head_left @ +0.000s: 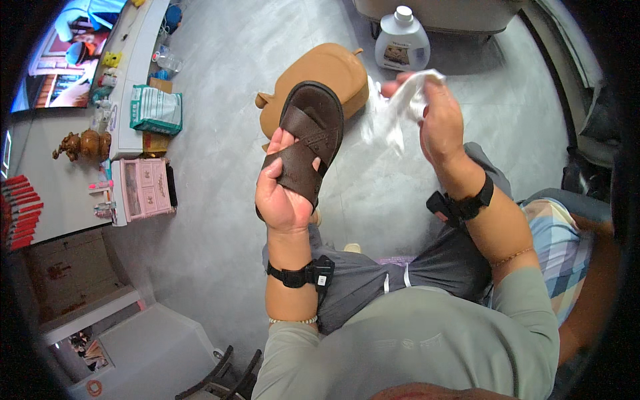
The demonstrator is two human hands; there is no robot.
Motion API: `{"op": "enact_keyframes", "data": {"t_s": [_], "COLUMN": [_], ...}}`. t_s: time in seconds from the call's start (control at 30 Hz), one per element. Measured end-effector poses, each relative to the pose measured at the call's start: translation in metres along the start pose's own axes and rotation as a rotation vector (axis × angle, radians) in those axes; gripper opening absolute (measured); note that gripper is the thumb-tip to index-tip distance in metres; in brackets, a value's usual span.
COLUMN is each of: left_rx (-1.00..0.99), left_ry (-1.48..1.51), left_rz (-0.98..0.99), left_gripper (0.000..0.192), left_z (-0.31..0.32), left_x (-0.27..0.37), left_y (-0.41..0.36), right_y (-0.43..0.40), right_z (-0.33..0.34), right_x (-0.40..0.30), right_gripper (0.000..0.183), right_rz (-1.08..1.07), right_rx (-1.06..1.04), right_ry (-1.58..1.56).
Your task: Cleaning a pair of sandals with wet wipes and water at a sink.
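Note:
My left hand (286, 200) holds a dark brown cross-strap sandal (327, 120), with fingers pushed under the straps and the thumb over the lower strap. The sandal's toe end points away from me. To its right, my right hand (437, 117) grips a white cloth or tissue (395, 117), blurred and hanging from the fingers, apart from the sandal. Just beyond the sandal, partly covered by it, a tan stool or box with small protruding tabs (320, 65) stands on the grey floor. A white plastic jug with a cap (402, 42) stands behind the cloth.
At the left, a white cabinet (131, 90) carries small items near a lit television (75, 55). Beside it are a green-and-white bag (156, 109) and a pink miniature drawer chest (147, 189). A sofa (445, 15) stands beyond the jug. Another person's plaid clothing (562, 250) shows at right.

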State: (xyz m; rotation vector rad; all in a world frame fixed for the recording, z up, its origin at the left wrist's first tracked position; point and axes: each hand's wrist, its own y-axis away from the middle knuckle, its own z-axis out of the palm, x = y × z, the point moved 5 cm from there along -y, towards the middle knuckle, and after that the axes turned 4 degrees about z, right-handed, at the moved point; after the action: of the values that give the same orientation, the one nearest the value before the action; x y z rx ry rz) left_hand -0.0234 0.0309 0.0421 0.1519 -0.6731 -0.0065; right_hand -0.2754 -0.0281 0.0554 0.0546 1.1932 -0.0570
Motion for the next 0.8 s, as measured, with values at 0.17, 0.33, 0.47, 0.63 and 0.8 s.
{"op": "enact_keyframes", "data": {"t_s": [0.17, 0.33, 0.47, 0.63, 0.8], "left_rx": [-0.12, -0.084, -0.143, -0.121, -0.212], "left_ry": [0.15, -0.01, 0.054, 0.028, 0.151], "left_rz": [-0.09, -0.098, 0.003, -0.001, -0.052], "left_gripper": [0.093, 0.114, 0.119, 0.117, 0.101], "left_z": [0.015, 0.011, 0.026, 0.019, 0.04], "left_x": [-0.021, -0.029, -0.031, -0.032, -0.036], "left_y": [0.0, 0.003, 0.002, 0.004, 0.011], "right_y": [0.035, 0.109, 0.068, 0.095, 0.051], "right_z": [0.041, 0.098, 0.077, 0.092, 0.079], "right_x": [0.023, 0.041, 0.035, 0.035, 0.021], "right_gripper": [0.048, 0.063, 0.061, 0.061, 0.062], "right_rz": [-0.343, -0.731, -0.769, -0.753, -0.791], "right_rx": [-0.316, -0.742, -0.529, -0.634, -0.5], "right_ry": [0.368, 0.843, 1.081, 0.917, 1.11]}}
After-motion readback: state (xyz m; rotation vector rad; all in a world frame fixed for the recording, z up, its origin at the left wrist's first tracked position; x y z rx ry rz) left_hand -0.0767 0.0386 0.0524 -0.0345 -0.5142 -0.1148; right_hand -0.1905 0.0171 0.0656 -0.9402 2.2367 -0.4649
